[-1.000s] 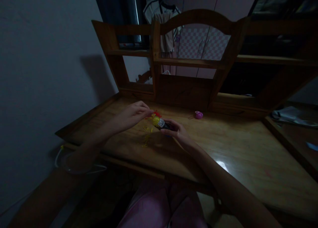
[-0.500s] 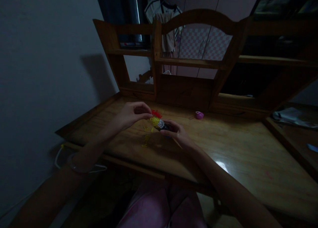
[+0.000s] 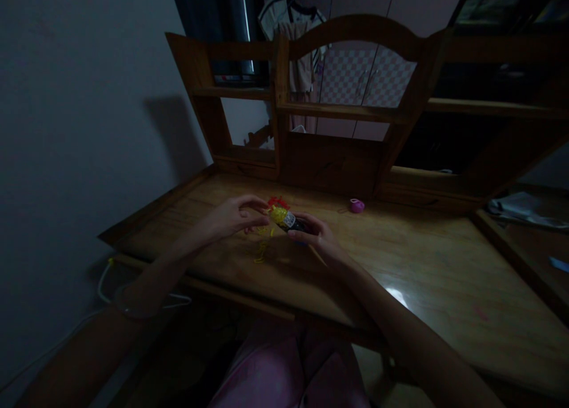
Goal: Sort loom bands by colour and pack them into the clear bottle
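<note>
I log from afar: one yellow-and-black container (image 3: 290, 221) over the counter (image 3: 400, 242), right hand (image 3: 319, 233) curled round its four-o'clock end, left hand (image 3: 237, 216) at its ten-o'clock end (pinching or not, I cannot tell), best worked with right grip steady, left touch light, yellow strands (image 3: 261, 251) at seven.

Right hand (image 3: 317, 233) grasping tilted, labelled bottle (image 3: 290, 220); left hand (image 3: 244, 215) at its yellow end. Red pieces (image 3: 276, 202), yellow loops (image 3: 261, 254), pink object (image 3: 357, 206) on wooden desk (image 3: 427, 248).
</note>
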A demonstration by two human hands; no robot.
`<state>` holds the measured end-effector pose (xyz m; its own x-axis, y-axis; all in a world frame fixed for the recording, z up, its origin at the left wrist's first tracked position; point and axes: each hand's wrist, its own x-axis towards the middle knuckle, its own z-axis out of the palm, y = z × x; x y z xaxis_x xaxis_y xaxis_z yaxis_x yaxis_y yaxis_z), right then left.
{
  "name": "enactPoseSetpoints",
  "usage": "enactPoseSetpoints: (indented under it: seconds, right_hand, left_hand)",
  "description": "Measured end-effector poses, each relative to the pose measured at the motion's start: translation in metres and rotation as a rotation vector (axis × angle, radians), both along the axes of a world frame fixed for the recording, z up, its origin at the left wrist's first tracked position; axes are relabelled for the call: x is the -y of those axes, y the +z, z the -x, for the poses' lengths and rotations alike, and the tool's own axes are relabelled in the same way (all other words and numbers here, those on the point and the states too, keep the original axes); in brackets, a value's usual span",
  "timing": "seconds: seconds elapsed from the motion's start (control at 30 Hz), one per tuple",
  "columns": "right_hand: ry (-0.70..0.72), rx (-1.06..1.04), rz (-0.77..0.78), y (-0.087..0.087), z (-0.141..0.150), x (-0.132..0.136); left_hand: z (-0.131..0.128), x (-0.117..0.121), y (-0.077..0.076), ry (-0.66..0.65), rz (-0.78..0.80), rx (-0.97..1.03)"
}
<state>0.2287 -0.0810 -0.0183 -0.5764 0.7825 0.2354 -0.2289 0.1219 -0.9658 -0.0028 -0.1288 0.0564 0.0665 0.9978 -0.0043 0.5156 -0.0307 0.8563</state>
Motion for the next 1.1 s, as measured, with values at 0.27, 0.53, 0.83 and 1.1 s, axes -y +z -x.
enactPoseSetpoints:
  seconds: [0.27,0.53,0.83,1.1]
  right_hand:
    - [-0.034,0.029,-0.014,0.002,-0.001,0.0]
    - [-0.045,0.027,0.004,-0.002,0.0,-0.004]
    - [-0.057,0.048,-0.051,-0.002,-0.002,-0.004]
    - [-0.049,0.035,-0.062,-0.006,0.0,-0.005]
  left_hand:
    - [0.001,0.011,0.002,-0.06,0.091,0.012]
    - [0.002,0.021,0.004,-0.042,0.104,0.042]
    - [0.002,0.026,0.004,0.082,0.01,0.173]
    - [-0.01,0.03,-0.009,-0.005,0.101,0.192]
